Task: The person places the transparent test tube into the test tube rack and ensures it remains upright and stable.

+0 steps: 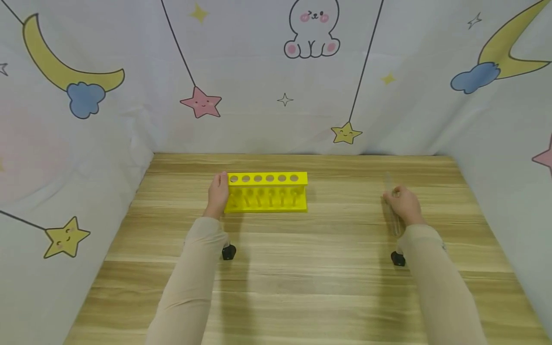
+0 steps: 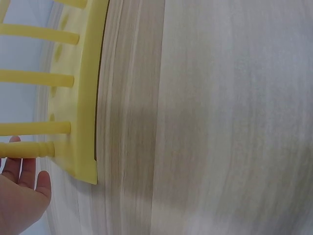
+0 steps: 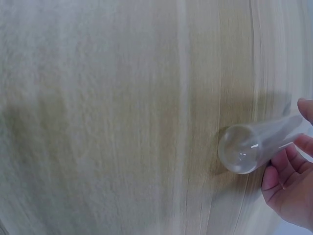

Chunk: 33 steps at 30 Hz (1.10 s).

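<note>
A yellow test tube rack [image 1: 267, 208] stands towards the back of the table, a row of round holes along its top bar and pegs on its base. At its left end my left hand [image 1: 218, 194] holds the rack; in the left wrist view the fingers [image 2: 28, 172] reach behind the end post. On the right side, my right hand [image 1: 404, 203] pinches a clear glass test tube [image 1: 394, 221] between thumb and fingers. The right wrist view has the tube [image 3: 239, 149] lying tilted, its rounded end pointing at the camera, with my right hand [image 3: 291, 191] around its far part.
Both hands work over a wood-grain table [image 1: 319, 268]. A white cloth [image 1: 258, 72] printed with stars and moons hangs behind it, and similar cloth borders both sides. Black wrist-camera parts [image 1: 229, 252] show below each cuff.
</note>
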{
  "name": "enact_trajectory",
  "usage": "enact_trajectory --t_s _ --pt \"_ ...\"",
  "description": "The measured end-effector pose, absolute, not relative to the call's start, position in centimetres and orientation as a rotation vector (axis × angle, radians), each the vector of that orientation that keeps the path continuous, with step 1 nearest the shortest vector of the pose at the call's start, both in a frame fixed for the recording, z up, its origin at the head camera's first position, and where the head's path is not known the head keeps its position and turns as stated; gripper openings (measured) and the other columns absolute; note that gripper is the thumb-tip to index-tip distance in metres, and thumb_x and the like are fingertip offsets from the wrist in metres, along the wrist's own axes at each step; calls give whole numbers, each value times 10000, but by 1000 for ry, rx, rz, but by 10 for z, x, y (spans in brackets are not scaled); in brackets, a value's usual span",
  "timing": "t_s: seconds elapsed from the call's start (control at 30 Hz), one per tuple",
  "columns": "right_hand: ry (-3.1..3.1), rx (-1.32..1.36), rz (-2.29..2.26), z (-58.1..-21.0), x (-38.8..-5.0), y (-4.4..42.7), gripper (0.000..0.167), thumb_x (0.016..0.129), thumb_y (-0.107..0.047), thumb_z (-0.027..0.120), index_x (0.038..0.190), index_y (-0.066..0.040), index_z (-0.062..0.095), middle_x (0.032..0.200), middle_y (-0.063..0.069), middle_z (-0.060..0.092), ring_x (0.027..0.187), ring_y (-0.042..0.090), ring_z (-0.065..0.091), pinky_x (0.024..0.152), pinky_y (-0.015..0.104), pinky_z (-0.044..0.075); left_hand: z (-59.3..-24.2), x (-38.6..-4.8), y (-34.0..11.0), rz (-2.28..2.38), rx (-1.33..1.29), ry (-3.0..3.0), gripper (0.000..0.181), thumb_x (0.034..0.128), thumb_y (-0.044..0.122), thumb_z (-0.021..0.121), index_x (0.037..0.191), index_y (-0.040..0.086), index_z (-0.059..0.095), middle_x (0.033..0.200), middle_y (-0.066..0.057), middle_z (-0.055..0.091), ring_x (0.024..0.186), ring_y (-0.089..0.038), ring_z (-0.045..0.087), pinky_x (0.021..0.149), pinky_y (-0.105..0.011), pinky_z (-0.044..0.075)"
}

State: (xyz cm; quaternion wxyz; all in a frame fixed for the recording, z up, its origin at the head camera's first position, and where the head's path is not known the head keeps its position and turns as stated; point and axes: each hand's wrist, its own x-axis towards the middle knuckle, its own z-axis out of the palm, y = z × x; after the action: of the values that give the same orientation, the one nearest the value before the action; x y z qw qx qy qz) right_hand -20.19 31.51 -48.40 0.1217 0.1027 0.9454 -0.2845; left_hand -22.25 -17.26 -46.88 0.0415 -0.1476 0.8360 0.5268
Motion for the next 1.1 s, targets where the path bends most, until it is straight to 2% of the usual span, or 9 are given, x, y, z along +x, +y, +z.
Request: enact_trajectory --t_s 0.13,0.27,0.57,0.9,1.1 --pt "2757 320 -820 -484 -202 314 624 907 -410 400 1265 97 332 1222 327 419 1065 441 440 835 503 400 -468 -222 -173 1603 -441 2566 571 942 473 176 1274 36 331 1315 -149 377 1192 -295 352 995 -424 296" --pt "2745 341 -813 -485 -202 314 616 907 -398 405 1274 90 326 1243 334 387 1057 445 437 813 493 417 -468 -222 -172 1590 -443 2575 543 948 458 181 1239 32 350 1285 -161 392 1173 -300 363 985 -429 301" --pt "2740 359 -797 -485 -203 313 597 911 -381 402 1272 87 325 1260 333 370 1092 454 405 870 520 372 -465 -222 -172 1574 -450 2558 560 948 456 173 1299 43 313 1362 -144 339 1257 -291 309 1038 -421 254" --pt "2769 358 -784 -483 -201 313 534 902 -343 428 1218 85 372 1175 326 434 952 398 478 707 432 426 -462 -221 -171 1569 -441 2549 549 949 452 163 1262 30 323 1303 -163 373 1181 -306 353 1009 -426 284" --pt "2778 345 -834 -484 -201 316 514 893 -305 426 1199 103 370 1161 328 437 962 398 465 727 439 428 -464 -222 -172 1566 -444 2559 545 951 445 168 1267 30 326 1319 -156 368 1205 -299 344 1025 -418 270"
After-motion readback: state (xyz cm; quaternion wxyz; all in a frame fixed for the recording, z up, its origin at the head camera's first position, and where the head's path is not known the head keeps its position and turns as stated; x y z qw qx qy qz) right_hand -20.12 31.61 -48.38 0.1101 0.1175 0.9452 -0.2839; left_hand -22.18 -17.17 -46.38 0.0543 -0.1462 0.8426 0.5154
